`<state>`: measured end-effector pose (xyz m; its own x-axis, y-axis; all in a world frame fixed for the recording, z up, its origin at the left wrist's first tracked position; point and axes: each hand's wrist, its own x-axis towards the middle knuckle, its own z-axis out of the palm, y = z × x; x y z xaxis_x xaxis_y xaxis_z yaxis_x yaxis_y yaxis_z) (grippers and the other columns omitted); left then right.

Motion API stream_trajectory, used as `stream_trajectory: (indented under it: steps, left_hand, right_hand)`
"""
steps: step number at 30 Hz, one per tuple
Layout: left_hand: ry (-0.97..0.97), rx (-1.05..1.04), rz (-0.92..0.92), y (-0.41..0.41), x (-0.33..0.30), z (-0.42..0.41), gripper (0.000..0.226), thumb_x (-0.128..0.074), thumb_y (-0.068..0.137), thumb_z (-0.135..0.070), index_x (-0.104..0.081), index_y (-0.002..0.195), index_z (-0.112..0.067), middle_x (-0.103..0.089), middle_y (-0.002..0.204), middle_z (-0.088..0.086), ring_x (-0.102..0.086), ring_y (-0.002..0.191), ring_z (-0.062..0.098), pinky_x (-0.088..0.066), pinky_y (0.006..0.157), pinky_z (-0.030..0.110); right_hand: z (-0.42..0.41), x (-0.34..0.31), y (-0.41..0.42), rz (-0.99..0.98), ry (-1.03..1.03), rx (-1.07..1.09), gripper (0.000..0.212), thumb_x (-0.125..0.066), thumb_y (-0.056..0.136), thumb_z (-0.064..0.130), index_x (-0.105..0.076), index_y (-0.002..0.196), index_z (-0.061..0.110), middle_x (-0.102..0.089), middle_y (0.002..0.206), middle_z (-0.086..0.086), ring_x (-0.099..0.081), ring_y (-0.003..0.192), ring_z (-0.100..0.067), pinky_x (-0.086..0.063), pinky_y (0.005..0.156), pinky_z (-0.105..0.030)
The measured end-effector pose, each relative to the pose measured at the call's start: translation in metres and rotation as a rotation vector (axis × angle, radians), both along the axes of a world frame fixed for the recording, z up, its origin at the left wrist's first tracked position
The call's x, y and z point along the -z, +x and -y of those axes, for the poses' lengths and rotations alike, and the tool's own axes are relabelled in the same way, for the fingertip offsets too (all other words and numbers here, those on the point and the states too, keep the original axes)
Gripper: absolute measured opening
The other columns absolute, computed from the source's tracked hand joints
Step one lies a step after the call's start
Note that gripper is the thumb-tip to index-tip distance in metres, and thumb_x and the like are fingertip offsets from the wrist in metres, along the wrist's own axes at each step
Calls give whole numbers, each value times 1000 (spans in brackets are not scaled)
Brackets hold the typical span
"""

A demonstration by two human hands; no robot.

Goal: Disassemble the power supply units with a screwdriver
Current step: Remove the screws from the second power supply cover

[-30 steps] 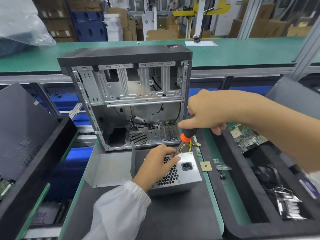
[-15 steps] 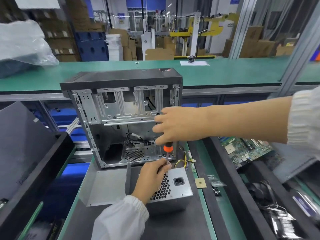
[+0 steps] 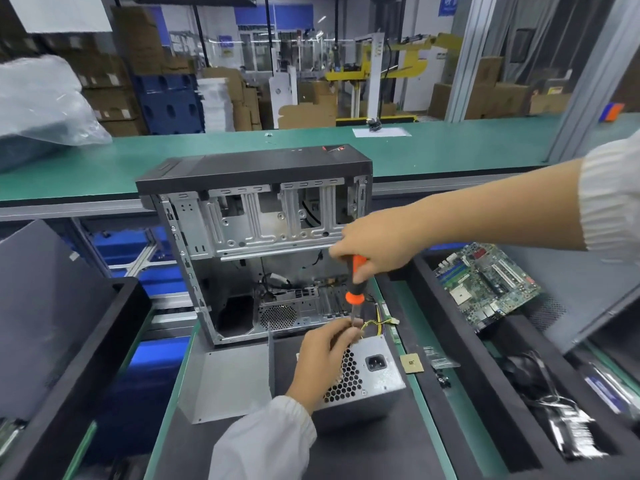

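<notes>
Gripping the screwdriver (image 3: 355,282), the right hand (image 3: 372,251); left hand (image 3: 325,355) steadies the power supply unit (image 3: 367,379).

Matt grey metal power supply (image 3: 370,379)

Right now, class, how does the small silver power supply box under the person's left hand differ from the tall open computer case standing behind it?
The small silver power supply box lies low on the black mat; the tall open computer case stands upright. The box is closed, with a honeycomb grille and a socket; the case is open and mostly hollow. The left hand rests on the box, while nothing holds the case. Both have bare grey metal.
</notes>
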<state>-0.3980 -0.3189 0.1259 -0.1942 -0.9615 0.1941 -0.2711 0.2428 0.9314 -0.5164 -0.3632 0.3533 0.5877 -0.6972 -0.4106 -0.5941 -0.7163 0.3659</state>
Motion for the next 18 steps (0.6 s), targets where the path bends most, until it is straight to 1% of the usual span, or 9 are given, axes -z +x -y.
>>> stream_trajectory:
  steps: [3, 5, 7, 8, 10, 12, 15, 17, 18]
  left_hand:
    - [16, -11, -55, 2, 1, -1, 18, -56, 99, -15, -72, 94, -21, -75, 87, -12, -69, 86, 3, -51, 79, 14]
    - [4, -13, -57, 1, 1, 0, 17, -57, 98, -15, -73, 90, -17, -75, 84, -11, -69, 83, 3, -50, 78, 15]
    - [-10, -11, -42, 1, 2, 0, 17, -59, 97, -16, -74, 88, -17, -74, 83, -11, -69, 83, 5, -52, 82, 21]
    - [-12, -10, -36, 1, 3, 0, 17, -59, 97, -17, -74, 88, -18, -74, 83, -11, -69, 84, 5, -53, 84, 24]
    - [4, 5, -46, 2, 5, -1, 17, -60, 97, -17, -74, 89, -21, -74, 85, -12, -69, 86, 5, -54, 86, 27]
    - [38, 43, -112, 4, 4, 0, 16, -58, 97, -15, -73, 96, -21, -75, 90, -10, -69, 89, 7, -54, 88, 27]
    - [56, 89, -214, 8, 1, 3, 21, -54, 99, -8, -71, 106, -17, -76, 94, -3, -70, 92, 12, -55, 87, 26]
    - [46, 99, -212, 8, 1, 3, 22, -54, 98, -6, -72, 105, -17, -76, 94, -4, -70, 92, 11, -54, 84, 21]
    - [45, 93, -207, 7, 1, 2, 21, -56, 97, -6, -73, 102, -17, -76, 93, -4, -70, 92, 11, -53, 83, 20]
  right_hand:
    - [-11, -2, 0, 74, 40, -84, 32, -63, 90, 22, -47, 118, 24, -39, 107, -3, -51, 94, -21, -45, 74, -37]
    - [-17, 0, 0, 159, 65, 37, 41, -63, 88, 45, -47, 117, 20, -52, 93, -2, -59, 82, -10, -48, 64, -27]
    - [-22, -1, 2, 233, 41, 300, 67, -47, 82, 72, -53, 102, 8, -61, 61, -4, -67, 55, -16, -48, 45, -20]
    - [-23, 0, 3, 226, 0, 374, 72, -38, 85, 74, -55, 88, 4, -61, 53, -6, -67, 50, -20, -44, 39, -18]
    - [-24, 6, 5, 169, -100, 329, 63, -30, 96, 61, -53, 78, 5, -61, 61, -8, -68, 64, -27, -42, 44, -24]
    - [-26, 11, 6, 120, -155, 187, 44, -33, 101, 46, -52, 91, 8, -55, 80, -7, -59, 79, -28, -38, 56, -30]
    - [-33, 8, 0, 166, -23, 109, 15, -49, 98, 21, -51, 111, 15, -39, 98, -1, -45, 80, -18, -29, 58, -26]
    - [-35, 6, -5, 230, 44, 81, 22, -53, 91, 9, -53, 111, 20, -35, 102, 2, -44, 90, -19, -28, 62, -20]
    - [-37, 5, -6, 270, 63, 102, 22, -56, 90, 12, -53, 111, 20, -36, 102, 2, -45, 91, -19, -28, 60, -16]
